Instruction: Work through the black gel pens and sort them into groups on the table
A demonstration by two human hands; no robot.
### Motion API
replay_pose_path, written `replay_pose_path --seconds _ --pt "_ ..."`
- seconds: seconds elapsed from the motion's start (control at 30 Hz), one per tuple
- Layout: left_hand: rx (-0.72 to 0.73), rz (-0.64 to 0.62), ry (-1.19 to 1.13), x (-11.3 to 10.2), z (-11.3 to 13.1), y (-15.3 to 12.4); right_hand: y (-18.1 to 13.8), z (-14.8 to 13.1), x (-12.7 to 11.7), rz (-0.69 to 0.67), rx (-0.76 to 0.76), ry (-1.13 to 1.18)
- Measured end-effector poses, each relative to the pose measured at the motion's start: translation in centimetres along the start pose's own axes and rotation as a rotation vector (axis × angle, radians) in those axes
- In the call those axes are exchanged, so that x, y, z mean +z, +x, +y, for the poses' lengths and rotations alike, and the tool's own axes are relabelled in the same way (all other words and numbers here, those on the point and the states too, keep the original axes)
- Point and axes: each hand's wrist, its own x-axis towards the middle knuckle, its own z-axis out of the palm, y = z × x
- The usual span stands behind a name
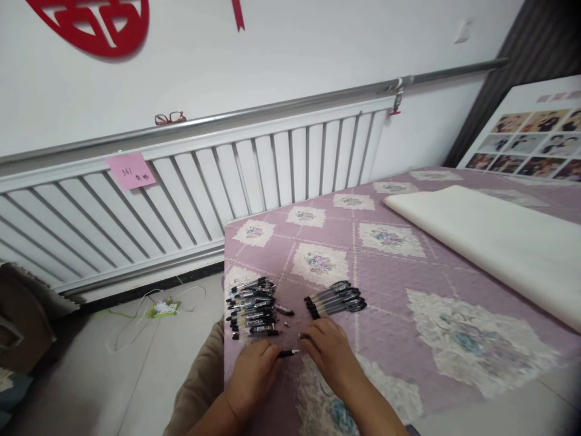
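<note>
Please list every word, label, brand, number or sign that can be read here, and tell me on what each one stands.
"361": on the square pink paper note; the handwritten characters after it are too blurred to read surely.
Round red cut-out on the white wall: openwork sign, cropped by the picture edge, not fully readable.
White rectangular photo board: pale pink heading, too blurred.
Slim black-ended pens: any print is too small.

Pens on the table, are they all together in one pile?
No, one pile lies beyond the left hand and a separate pile lies beyond the right hand.
</note>
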Motion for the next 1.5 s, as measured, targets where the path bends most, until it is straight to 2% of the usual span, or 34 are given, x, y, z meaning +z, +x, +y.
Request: replay_pose_path --seconds 0.23,0.4,0.63,0.73,0.83,1.03,1.27,1.5 --pt "0.003 -0.032 -0.018 0.0 -0.1 0.0 0.0 -1.9 0.2 -0.091 -0.038 0.021" --pt "0.000 -0.036 -0.001 0.1 -0.1 -0.1 0.0 -1.9 0.5 -0.094 -0.049 0.052" --pt "-0.006 -0.055 -0.030 -0.1 -0.1 0.0 0.0 -1.9 -0.3 -0.143 -0.038 0.155" --pt "-0.007 -0.048 -0.044 0.0 -0.1 0.0 -0.1 -2.1 -0.3 -0.119 -0.019 0.187" --pt "-0.012 -0.047 -0.030 0.0 -0.1 0.0 0.0 -2.3 -0.1 -0.104 0.028 0.151" --pt "0.000 -0.058 0.002 -0.1 -0.1 0.0 0.3 -2.2 0.0 -0.195 0.034 0.076" --pt "0.008 -0.026 -0.031 -0.1 -0.1 0.0 -0.1 -2.2 -0.3 -0.148 0.013 0.176" --pt "0.006 -0.043 -0.035 -0.1 -0.2 0.1 0.2 -2.4 0.1 -0.162 0.028 0.061"
